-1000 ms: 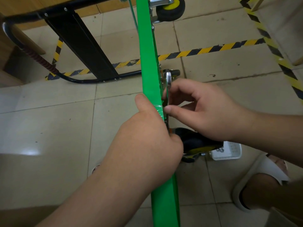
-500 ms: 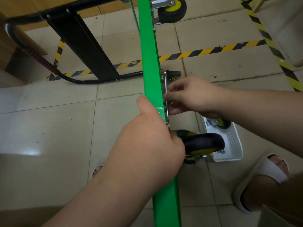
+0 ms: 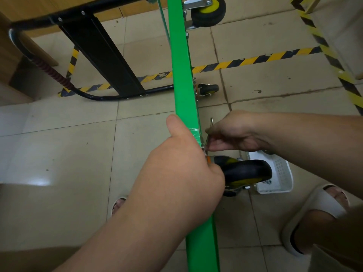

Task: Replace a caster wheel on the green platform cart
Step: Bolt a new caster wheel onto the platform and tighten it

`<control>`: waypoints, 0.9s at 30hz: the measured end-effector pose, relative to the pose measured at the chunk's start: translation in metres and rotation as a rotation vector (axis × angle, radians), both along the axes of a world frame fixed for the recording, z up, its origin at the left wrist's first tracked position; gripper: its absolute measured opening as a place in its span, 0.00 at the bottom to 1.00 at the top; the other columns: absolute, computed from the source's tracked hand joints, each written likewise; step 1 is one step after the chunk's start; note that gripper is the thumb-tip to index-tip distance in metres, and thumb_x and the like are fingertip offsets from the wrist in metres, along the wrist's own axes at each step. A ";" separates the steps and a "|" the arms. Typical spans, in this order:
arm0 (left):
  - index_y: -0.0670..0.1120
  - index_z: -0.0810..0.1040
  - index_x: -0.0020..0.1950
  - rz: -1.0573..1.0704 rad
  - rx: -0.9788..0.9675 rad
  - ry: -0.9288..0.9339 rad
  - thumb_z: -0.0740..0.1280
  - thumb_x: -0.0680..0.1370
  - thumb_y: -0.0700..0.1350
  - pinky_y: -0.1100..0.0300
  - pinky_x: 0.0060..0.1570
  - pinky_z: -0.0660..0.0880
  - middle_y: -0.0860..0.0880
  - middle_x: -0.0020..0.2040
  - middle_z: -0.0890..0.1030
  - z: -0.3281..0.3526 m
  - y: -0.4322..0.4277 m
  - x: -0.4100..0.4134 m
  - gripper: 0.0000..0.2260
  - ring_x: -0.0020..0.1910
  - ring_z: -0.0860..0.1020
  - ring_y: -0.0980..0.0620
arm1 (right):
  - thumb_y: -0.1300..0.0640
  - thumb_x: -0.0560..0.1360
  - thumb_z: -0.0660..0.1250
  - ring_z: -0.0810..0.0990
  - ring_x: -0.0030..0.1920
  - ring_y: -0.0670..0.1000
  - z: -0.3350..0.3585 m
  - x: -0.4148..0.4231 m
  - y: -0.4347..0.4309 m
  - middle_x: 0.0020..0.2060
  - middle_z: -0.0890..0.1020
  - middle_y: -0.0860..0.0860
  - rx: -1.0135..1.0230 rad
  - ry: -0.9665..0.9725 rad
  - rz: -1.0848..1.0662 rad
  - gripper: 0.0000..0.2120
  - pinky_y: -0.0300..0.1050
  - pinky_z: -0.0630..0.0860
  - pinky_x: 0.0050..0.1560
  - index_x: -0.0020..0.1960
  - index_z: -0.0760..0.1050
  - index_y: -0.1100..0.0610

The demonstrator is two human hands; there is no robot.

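The green platform cart [image 3: 181, 75] stands on its edge, seen edge-on down the middle of the view. My left hand [image 3: 182, 173] grips that edge from the left, thumb on top. A black and yellow caster wheel [image 3: 247, 171] sticks out to the right just below it. My right hand [image 3: 233, 132] holds a thin metal wrench [image 3: 210, 126] against the cart's underside, just above that caster. Another small caster [image 3: 208, 89] sits farther up the deck, and a third caster [image 3: 208, 10] is at the top.
A white plastic basket [image 3: 279, 173] with small hardware lies on the tiled floor behind the near caster. The cart's black folded handle [image 3: 102, 52] lies to the left. Yellow-black floor tape [image 3: 255, 60] crosses the tiles. My slippered foot [image 3: 314, 216] is at lower right.
My right hand has moved down along the cart's underside toward the near caster, carrying the wrench with it. The left hand keeps its grip on the green edge.
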State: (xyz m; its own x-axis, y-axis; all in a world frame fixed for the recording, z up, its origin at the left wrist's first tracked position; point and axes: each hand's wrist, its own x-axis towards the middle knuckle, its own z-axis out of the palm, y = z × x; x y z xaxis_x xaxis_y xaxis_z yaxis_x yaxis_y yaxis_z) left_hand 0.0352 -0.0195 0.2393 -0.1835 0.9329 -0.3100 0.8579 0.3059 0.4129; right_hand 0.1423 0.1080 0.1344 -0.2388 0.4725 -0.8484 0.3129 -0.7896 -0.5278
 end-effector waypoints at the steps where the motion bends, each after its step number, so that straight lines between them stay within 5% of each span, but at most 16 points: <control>1: 0.55 0.58 0.46 0.003 -0.012 0.004 0.66 0.77 0.52 0.67 0.24 0.62 0.52 0.34 0.74 -0.002 0.001 0.000 0.14 0.29 0.73 0.56 | 0.61 0.83 0.62 0.87 0.49 0.56 -0.003 0.001 0.002 0.51 0.85 0.62 0.035 -0.008 -0.009 0.09 0.48 0.84 0.42 0.58 0.75 0.67; 5: 0.51 0.54 0.67 0.040 -0.063 0.022 0.66 0.77 0.52 0.69 0.14 0.60 0.49 0.39 0.74 -0.009 0.004 -0.001 0.26 0.25 0.72 0.56 | 0.62 0.82 0.64 0.87 0.36 0.52 0.008 0.008 0.008 0.41 0.85 0.61 0.341 -0.019 -0.059 0.07 0.41 0.84 0.36 0.54 0.76 0.66; 9: 0.50 0.54 0.65 0.037 -0.049 0.035 0.66 0.77 0.53 0.69 0.14 0.62 0.48 0.38 0.73 -0.009 0.004 -0.002 0.25 0.25 0.72 0.56 | 0.58 0.81 0.66 0.87 0.40 0.53 0.027 0.007 0.009 0.42 0.85 0.58 0.748 -0.036 0.078 0.05 0.47 0.85 0.43 0.52 0.78 0.60; 14: 0.49 0.55 0.61 0.026 -0.003 0.050 0.66 0.77 0.53 0.72 0.19 0.65 0.49 0.38 0.74 -0.010 0.004 -0.004 0.23 0.27 0.71 0.56 | 0.57 0.80 0.68 0.87 0.43 0.53 0.038 0.009 0.000 0.45 0.85 0.54 1.007 0.032 0.237 0.01 0.54 0.85 0.45 0.50 0.76 0.54; 27: 0.49 0.55 0.62 0.036 -0.006 0.055 0.66 0.77 0.52 0.73 0.18 0.65 0.51 0.37 0.72 -0.008 0.004 -0.001 0.23 0.26 0.71 0.56 | 0.55 0.80 0.68 0.86 0.46 0.52 0.030 0.009 -0.014 0.49 0.84 0.51 1.069 0.005 0.279 0.06 0.53 0.84 0.48 0.55 0.77 0.55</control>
